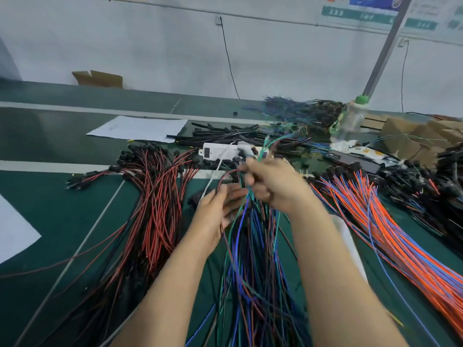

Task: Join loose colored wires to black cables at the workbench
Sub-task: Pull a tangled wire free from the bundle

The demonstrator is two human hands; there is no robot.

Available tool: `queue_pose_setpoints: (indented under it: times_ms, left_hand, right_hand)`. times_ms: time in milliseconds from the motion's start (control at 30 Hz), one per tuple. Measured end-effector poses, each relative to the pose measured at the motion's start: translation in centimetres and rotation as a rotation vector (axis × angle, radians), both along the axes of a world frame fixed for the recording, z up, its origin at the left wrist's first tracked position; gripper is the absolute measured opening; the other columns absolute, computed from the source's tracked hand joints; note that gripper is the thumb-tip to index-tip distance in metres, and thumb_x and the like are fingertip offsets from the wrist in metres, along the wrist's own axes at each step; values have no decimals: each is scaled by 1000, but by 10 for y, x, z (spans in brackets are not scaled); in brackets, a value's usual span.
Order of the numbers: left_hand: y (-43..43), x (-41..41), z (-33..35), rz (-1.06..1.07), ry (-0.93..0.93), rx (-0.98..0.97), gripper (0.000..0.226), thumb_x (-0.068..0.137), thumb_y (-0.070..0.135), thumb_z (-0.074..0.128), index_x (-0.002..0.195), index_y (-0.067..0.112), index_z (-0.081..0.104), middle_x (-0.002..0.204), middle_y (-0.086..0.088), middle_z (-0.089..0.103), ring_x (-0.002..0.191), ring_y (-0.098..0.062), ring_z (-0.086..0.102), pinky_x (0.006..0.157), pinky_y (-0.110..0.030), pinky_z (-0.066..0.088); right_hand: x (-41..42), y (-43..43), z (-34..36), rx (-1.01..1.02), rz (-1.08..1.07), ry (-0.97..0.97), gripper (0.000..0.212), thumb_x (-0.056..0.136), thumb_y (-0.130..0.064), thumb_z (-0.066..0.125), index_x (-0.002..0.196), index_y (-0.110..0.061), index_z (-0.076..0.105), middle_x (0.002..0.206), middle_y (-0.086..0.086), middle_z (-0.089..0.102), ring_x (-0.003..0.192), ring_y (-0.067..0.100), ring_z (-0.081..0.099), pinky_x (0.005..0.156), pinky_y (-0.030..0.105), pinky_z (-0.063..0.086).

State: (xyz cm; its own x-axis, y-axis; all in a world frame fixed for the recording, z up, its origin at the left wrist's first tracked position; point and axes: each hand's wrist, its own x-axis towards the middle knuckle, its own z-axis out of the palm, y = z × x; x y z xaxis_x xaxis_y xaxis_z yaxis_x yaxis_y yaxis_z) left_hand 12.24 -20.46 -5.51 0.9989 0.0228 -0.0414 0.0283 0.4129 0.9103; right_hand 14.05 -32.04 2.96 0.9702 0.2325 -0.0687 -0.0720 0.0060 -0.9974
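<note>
Right hand [273, 186] around colored wires [253, 259]

Two hands are over the tabletop [62, 216]: one left hand [215, 209] and one right hand [273, 186]. Five heaps of wire lie there, each with too many strands to count: one red-and-black bundle [160, 209], one blue-and-green bundle [253, 259], one orange-and-blue bundle [400, 234], one pile of black cables [225, 136] and one dark tangle [300, 111] at the back. There are also two white sheets, a far sheet [140, 128] and a near sheet [12, 229], one white power strip [218, 151], one clear bottle [350, 118] and one cardboard box [100, 78] at the back left.
</note>
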Motion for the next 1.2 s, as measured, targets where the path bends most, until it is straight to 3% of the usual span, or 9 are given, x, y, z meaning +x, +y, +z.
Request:
queue_pose_setpoints:
  times_ms: [133, 333, 500, 667, 733, 833, 1000, 1067, 1200]
  left_hand:
    - [3, 2, -8, -5, 75, 58, 33, 103, 22, 33, 101, 11, 64, 97, -15, 72, 75, -18, 67, 78, -30, 54]
    - [1, 4, -17, 50, 51, 178, 34, 98, 29, 49, 71, 19, 67, 51, 2, 56, 50, -14, 53, 56, -25, 42]
    - [2, 3, -13, 106, 15, 147, 24, 92, 35, 58, 98, 16, 71, 99, -9, 73, 97, -23, 67, 89, -36, 50]
    - [-1, 4, -15, 158, 30, 196, 18, 93, 15, 58, 77, 16, 66, 66, 5, 67, 60, -4, 61, 57, -17, 50]
    - [-2, 4, -13, 168, 85, 125, 19, 95, 13, 54, 78, 12, 64, 67, 1, 64, 51, -2, 60, 50, -17, 50]
    - [-4, 2, -9, 165, 118, 58, 20, 98, 12, 48, 82, 9, 59, 73, -4, 63, 52, -5, 60, 49, -18, 51]
    - [-4, -10, 23, 97, -23, 16, 22, 101, 18, 42, 101, 4, 59, 70, 1, 64, 59, -12, 60, 59, -25, 51]
    - [-6, -20, 47, 78, -155, -12, 26, 101, 21, 39, 103, 3, 57, 53, 3, 51, 51, -22, 51, 53, -32, 47]
    - [-5, -35, 99, 72, -243, -78, 39, 102, 31, 36, 116, 1, 56, 46, 6, 49, 48, -23, 35, 46, -33, 31]
  right_hand:
    - [-5, 9, -59, -161, -91, -73, 9, 97, -7, 52, 105, -6, 55, 50, -3, 54, 33, 3, 42, 36, 15, 36]
    - [-13, 14, -73, -89, -51, -208, 20, 100, -5, 42, 94, -8, 60, 58, 3, 53, 41, 6, 50, 44, 19, 46]
    - [-11, 8, -72, -380, -147, -343, 15, 90, -10, 60, 84, -23, 63, 65, -5, 55, 60, 10, 50, 61, 23, 41]
    - [-7, -3, -72, -566, -482, -384, 10, 90, -16, 58, 98, -22, 61, 102, -3, 61, 83, 12, 58, 78, 31, 45]
    - [-5, -12, -73, -799, -446, -302, 28, 95, -21, 53, 123, -19, 56, 122, 3, 55, 95, 21, 59, 84, 36, 47]
    - [-6, -15, -74, -915, -356, -227, 28, 97, -21, 50, 123, -12, 58, 117, 8, 65, 102, 26, 61, 82, 34, 48]
    - [-22, -6, -38, -221, -152, -356, 13, 97, -13, 52, 98, -17, 64, 61, -5, 65, 51, 12, 52, 54, 26, 43]
    - [-34, 0, -20, 152, 71, -290, 15, 98, -7, 49, 104, -13, 61, 55, -3, 61, 41, 8, 41, 42, 18, 36]
    - [-57, 7, 18, 418, 223, -267, 23, 90, -7, 53, 112, -12, 52, 57, 4, 61, 36, 7, 43, 37, 15, 35]
